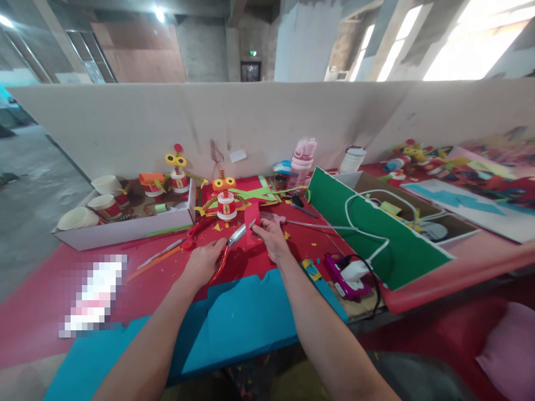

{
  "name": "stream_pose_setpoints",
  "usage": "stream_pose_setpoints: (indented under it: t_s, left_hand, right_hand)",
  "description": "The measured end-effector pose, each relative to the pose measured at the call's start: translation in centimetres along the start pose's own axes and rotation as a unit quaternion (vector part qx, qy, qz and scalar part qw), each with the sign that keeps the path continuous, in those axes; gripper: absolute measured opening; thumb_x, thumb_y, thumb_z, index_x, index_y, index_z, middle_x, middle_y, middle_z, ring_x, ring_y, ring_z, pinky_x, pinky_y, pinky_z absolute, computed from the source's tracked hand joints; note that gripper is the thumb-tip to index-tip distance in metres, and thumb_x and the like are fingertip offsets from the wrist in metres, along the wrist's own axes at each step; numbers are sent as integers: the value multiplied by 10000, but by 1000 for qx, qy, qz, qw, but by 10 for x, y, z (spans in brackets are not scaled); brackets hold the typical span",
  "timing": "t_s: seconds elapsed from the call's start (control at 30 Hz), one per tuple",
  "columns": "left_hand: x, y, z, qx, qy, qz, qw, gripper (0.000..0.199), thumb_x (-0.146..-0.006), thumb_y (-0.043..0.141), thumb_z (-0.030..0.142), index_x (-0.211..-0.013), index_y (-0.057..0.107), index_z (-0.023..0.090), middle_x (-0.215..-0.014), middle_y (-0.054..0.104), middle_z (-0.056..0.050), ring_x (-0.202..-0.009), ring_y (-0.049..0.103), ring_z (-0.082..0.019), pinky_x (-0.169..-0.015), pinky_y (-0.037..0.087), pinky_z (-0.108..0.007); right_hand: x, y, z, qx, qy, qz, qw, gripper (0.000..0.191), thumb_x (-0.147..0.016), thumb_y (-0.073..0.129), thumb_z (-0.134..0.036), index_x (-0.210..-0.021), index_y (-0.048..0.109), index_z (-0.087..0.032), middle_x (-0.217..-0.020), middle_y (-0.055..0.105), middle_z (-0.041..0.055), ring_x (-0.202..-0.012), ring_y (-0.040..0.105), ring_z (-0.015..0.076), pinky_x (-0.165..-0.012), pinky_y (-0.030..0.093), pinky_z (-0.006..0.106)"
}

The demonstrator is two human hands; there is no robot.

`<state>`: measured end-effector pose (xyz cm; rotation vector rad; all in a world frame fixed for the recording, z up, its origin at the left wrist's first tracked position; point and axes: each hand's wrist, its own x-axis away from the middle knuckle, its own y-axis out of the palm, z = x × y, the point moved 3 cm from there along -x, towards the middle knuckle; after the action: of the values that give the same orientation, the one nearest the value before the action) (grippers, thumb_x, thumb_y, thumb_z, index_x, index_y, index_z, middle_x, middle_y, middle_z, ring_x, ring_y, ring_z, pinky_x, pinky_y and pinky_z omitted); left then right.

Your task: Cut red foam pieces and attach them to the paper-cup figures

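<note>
My left hand [205, 262] is closed around the red-handled scissors [237, 236], whose blades point up and to the right. Against the blade tips stands a red paper strip [251, 214], pinched at its right side by the fingers of my right hand [271, 236]. Just behind the strip is a paper-cup figure [226, 205] with yellow eyes and coiled arms. A glue gun [271, 217] lies partly hidden behind my right hand. Blue sheet material [246, 314] covers the table's front edge under my forearms.
At the left, a white box [137, 229] holds paper cups and another figure. To the right stand a green-sided box [363, 234] with a white cable over it and a purple power strip [345, 278]. A pink bottle [301, 161] stands behind, near a white partition [251, 117].
</note>
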<state>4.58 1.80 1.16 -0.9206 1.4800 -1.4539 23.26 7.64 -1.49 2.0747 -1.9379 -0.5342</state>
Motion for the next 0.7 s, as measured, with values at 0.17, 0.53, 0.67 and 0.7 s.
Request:
stream_pose_setpoints:
  t_s: [0.17, 0.53, 0.67, 0.7]
  left_hand:
    - [0, -2, 1, 0, -1, -4, 1000, 362, -870, 394, 185, -1230, 429, 211, -1012, 647, -90, -873, 650, -232, -664, 433, -274]
    - [0, -1, 0, 7, 0, -1, 1000, 350, -876, 385, 188, -1221, 443, 212, -1010, 646, -97, -879, 649, -230, -680, 444, -279]
    - [0, -1, -2, -3, 0, 9, 1000, 363, -886, 384, 215, -1245, 436, 214, -1036, 644, -102, -890, 650, -241, -683, 450, -289]
    - [0, -1, -2, -4, 0, 11, 1000, 362, -891, 381, 226, -1249, 436, 214, -1051, 642, -106, -898, 649, -244, -687, 452, -293]
  right_hand:
    - [-1, -1, 1, -2, 5, 0, 1000, 311, -548, 789, -362, -781, 683, -185, -705, 689, -6, -628, 577, 113, -643, 448, 240]
    - [0, -2, 0, -2, 4, 3, 1000, 289, -552, 787, -341, -769, 680, -182, -722, 684, -8, -598, 552, 97, -616, 424, 229]
    - [1, -2, -3, 0, 0, 0, 1000, 284, -557, 787, -352, -751, 669, -182, -713, 672, -10, -591, 539, 94, -607, 416, 228]
    - [1, -2, -3, 0, 0, 0, 1000, 281, -559, 787, -357, -743, 666, -182, -703, 666, -13, -582, 531, 91, -603, 414, 228]
